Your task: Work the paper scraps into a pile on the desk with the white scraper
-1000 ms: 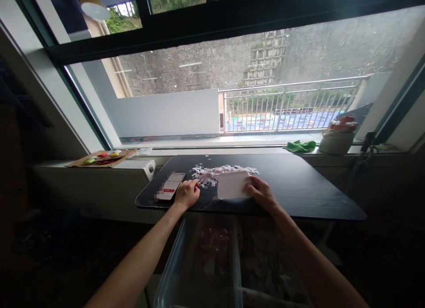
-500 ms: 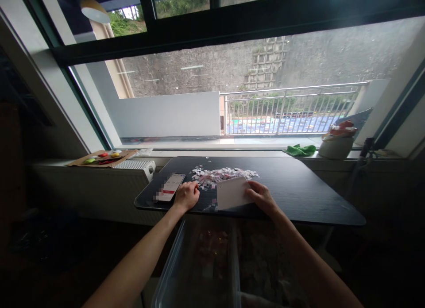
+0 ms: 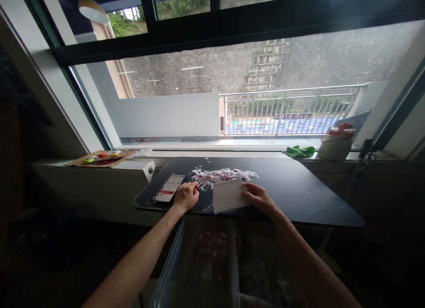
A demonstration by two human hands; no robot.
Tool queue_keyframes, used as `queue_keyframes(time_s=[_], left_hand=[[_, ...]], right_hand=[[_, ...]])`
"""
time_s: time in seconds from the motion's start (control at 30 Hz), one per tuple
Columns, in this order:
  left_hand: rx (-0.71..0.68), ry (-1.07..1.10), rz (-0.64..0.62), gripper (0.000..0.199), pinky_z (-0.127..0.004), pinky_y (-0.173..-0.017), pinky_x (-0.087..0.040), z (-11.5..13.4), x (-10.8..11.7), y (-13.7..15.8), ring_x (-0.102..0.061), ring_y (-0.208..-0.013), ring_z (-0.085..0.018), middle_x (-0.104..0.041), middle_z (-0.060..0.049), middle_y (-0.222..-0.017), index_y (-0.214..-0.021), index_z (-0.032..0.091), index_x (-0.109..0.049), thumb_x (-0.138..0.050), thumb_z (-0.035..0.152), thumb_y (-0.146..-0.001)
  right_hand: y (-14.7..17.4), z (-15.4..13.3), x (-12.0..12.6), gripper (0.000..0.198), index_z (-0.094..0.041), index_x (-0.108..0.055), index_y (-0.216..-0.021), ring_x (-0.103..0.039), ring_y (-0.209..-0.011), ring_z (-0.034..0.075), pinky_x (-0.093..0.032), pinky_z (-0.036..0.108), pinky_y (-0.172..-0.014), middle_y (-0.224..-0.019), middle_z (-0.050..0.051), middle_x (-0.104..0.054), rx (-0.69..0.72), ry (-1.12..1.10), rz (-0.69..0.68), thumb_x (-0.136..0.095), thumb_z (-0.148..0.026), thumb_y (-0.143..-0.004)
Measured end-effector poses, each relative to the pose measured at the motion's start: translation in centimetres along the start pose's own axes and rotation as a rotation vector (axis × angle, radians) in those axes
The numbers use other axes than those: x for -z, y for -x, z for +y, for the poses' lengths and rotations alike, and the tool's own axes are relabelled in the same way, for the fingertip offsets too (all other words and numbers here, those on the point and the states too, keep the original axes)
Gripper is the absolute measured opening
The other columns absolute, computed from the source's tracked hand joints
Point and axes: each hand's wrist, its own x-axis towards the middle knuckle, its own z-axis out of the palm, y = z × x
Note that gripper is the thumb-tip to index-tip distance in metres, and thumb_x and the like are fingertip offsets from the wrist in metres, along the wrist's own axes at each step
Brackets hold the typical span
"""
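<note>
My right hand (image 3: 259, 196) grips a thin white card (image 3: 230, 196) by its right side, thumb on top. The card has a small hole near its upper left corner and slants over the near edge of the dark table (image 3: 299, 197). Just beyond it lies a loose heap of small paper scraps (image 3: 222, 175), white with some pink. On the table to the left, my left hand (image 3: 187, 195) rests as a closed fist; nothing shows in it. Beside that fist lies a phone (image 3: 168, 188) with a lit screen, partly pixelated.
Below the table's near edge stands a clear plastic bin (image 3: 166, 266), its dim contents hard to make out. A green cloth (image 3: 299, 151) and a pale bucket (image 3: 335, 148) sit on the windowsill. Left of the table is a white radiator (image 3: 109, 190) with a brown board (image 3: 99, 158) above.
My right hand has moved the card a little left and towards me. A few scraps seen left of the card by the near edge no longer show. My left fist stays put.
</note>
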Motion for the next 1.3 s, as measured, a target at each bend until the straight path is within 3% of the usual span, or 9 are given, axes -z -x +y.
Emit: queue_keyframes(time_s=[0.23, 0.47, 0.77, 1.0, 1.3], left_hand=[[0.005, -0.005, 0.003, 0.016, -0.03, -0.076, -0.042, -0.1, -0.1, 0.0, -0.058, -0.081, -0.019, -0.065, -0.004, -0.08, -0.08, 0.02, -0.06, -0.044, 0.017, -0.077], [-0.001, -0.018, 0.004, 0.017, -0.03, -0.075, -0.041, -0.1, -0.1, 0.0, -0.058, -0.081, -0.019, -0.065, -0.004, -0.08, -0.08, 0.02, -0.059, -0.043, 0.017, -0.077], [0.014, -0.013, 0.0, 0.017, -0.03, -0.076, -0.042, 0.1, 0.1, 0.0, -0.058, -0.082, -0.019, -0.065, -0.004, -0.08, -0.08, 0.021, -0.06, -0.044, 0.017, -0.077], [0.019, -0.003, -0.008, 0.017, -0.031, -0.076, -0.041, 0.1, 0.0, -0.1, -0.058, -0.082, -0.019, -0.065, -0.004, -0.08, -0.08, 0.02, -0.059, -0.043, 0.017, -0.077], [0.024, 0.023, -0.011, 0.017, -0.031, -0.076, -0.041, -0.1, -0.2, -0.1, -0.058, -0.083, -0.02, -0.066, -0.004, -0.083, -0.08, 0.021, -0.059, -0.044, 0.017, -0.075]], right_hand=[[-0.3, 0.9, 0.1, 0.041, -0.016, -0.064, -0.095, -0.067, -0.073, 0.021, -0.054, 0.035, -0.068, -0.079, 0.004, -0.072, 0.0, -0.037, 0.119, -0.065, -0.042, -0.063], [-0.4, 0.9, -0.1, 0.039, -0.016, -0.061, -0.097, -0.067, -0.073, 0.02, -0.055, 0.035, -0.068, -0.077, 0.004, -0.072, 0.017, -0.009, 0.153, -0.063, -0.04, -0.066], [0.0, 0.2, -0.3, 0.034, -0.017, -0.065, -0.091, -0.067, -0.073, 0.02, -0.054, 0.031, -0.066, -0.078, 0.003, -0.072, -0.004, 0.015, -0.045, -0.064, -0.039, -0.065], [-0.1, 0.1, -2.3, 0.034, -0.016, -0.064, -0.09, -0.067, -0.076, 0.022, -0.055, 0.035, -0.068, -0.081, 0.006, -0.072, -0.033, -0.068, 0.156, -0.063, -0.04, -0.065], [0.1, -0.3, -4.5, 0.031, -0.018, -0.063, -0.088, -0.067, -0.078, 0.023, -0.054, 0.036, -0.072, -0.083, 0.005, -0.071, -0.015, -0.075, 0.029, -0.064, -0.038, -0.065]])
